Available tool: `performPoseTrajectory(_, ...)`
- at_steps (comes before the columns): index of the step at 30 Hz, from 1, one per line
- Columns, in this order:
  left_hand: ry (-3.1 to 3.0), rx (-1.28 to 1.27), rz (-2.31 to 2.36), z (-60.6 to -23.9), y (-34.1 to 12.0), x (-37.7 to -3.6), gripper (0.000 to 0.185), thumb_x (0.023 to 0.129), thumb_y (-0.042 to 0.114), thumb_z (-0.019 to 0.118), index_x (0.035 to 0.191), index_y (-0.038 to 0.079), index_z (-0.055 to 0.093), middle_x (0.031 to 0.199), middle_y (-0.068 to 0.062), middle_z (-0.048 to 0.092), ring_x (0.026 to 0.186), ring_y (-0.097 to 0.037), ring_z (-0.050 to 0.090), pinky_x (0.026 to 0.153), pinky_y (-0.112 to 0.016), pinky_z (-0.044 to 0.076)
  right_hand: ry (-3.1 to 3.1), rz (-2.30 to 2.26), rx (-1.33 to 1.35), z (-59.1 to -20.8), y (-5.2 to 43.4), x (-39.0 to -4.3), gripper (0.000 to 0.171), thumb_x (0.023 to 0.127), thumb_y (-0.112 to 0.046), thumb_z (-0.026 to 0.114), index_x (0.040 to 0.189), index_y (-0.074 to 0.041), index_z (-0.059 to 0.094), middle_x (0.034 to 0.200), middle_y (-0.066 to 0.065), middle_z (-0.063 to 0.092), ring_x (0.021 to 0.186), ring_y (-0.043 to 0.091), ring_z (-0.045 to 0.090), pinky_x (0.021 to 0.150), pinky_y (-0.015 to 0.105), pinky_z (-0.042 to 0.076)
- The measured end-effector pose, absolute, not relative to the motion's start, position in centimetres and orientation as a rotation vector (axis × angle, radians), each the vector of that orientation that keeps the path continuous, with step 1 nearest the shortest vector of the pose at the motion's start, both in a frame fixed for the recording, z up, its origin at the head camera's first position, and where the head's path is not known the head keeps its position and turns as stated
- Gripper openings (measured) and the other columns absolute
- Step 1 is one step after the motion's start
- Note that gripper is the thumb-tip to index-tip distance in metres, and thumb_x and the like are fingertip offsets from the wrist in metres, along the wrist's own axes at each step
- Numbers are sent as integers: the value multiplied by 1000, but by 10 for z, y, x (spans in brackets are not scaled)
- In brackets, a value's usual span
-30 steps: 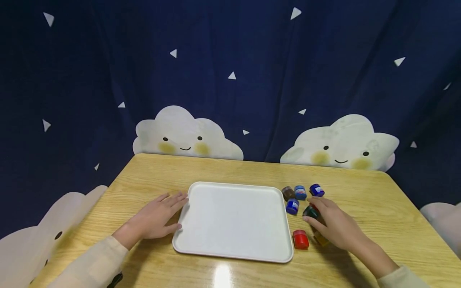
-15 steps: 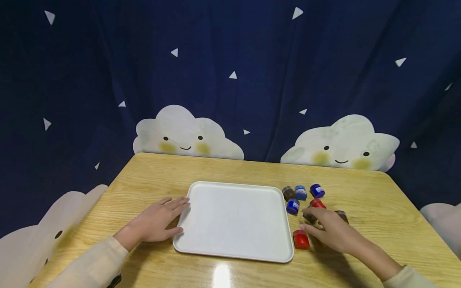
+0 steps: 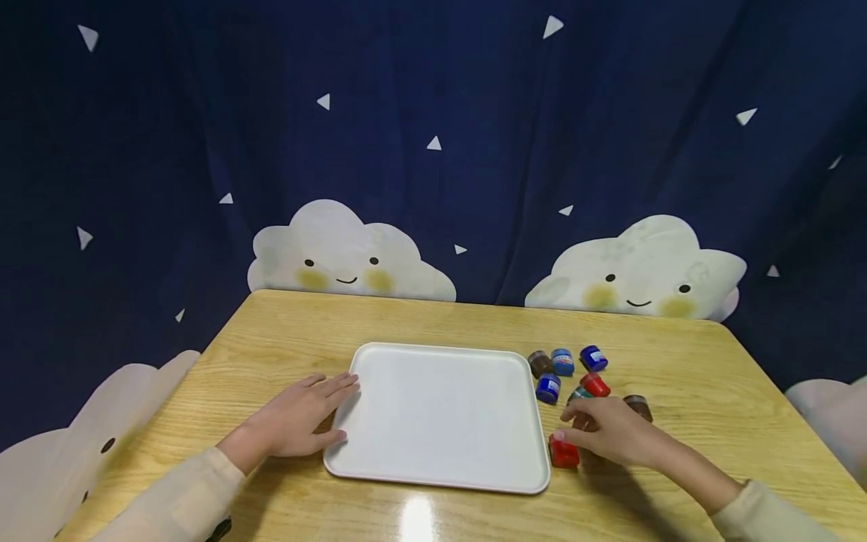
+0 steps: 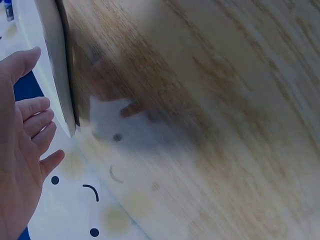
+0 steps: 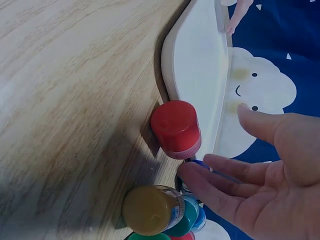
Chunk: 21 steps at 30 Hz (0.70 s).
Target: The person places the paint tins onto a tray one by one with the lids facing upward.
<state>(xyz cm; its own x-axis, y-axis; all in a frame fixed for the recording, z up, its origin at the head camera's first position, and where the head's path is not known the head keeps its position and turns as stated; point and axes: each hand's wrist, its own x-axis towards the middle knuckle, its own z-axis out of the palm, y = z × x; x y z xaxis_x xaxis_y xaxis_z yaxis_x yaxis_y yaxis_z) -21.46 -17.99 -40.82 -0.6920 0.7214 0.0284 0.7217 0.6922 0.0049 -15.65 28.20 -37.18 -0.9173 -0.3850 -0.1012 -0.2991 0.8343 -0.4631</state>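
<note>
My right hand (image 3: pixel 606 435) has slid nearer the red jar (image 3: pixel 563 453), fingers relaxed, holding nothing (thumb just beside its cap). My left hand (image 3: pixel 298 416) rests flat against the white tray (image 3: pixel 440 414) on the worktop (image 3: pixel 704 376).

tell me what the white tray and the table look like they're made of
White tray: probably plastic, smooth and matte, with rounded moulded corners and a raised rim. Table: wood or wood-look laminate, with visible grain; a light glare near the front edge suggests a glossy finish.
</note>
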Motion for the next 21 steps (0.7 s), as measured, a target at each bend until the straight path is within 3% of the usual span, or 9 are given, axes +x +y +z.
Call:
performPoseTrajectory(7, -2869, -1217, -26, -412, -183, -215, 65, 89, 41, 60, 140, 3, 47, 147, -14, 48, 136, -27, 47, 110, -50, 40, 2804, -674, -381, -373, 273, -162, 26, 85, -37, 69, 82, -12, 72, 58, -5, 59, 52, 4, 47, 47, 19, 39)
performPoseTrajectory(16, -2888, -1203, -34, -416, -186, -215, 67, 89, 42, 60, 141, 3, 46, 147, -12, 48, 136, -27, 47, 109, -49, 41, 2781, -628, -353, -377, 268, -166, 26, 80, -37, 75, 76, -11, 73, 68, -5, 66, 62, 6, 54, 52, 20, 46)
performPoseTrajectory(21, -2873, -1207, -19, -416, -188, -214, 67, 89, 42, 60, 141, 3, 46, 147, -12, 48, 135, -27, 47, 109, -48, 42, 2771, -613, -375, -380, 266, -169, 24, 78, -35, 77, 75, -11, 72, 66, -6, 65, 62, 6, 52, 51, 19, 44)
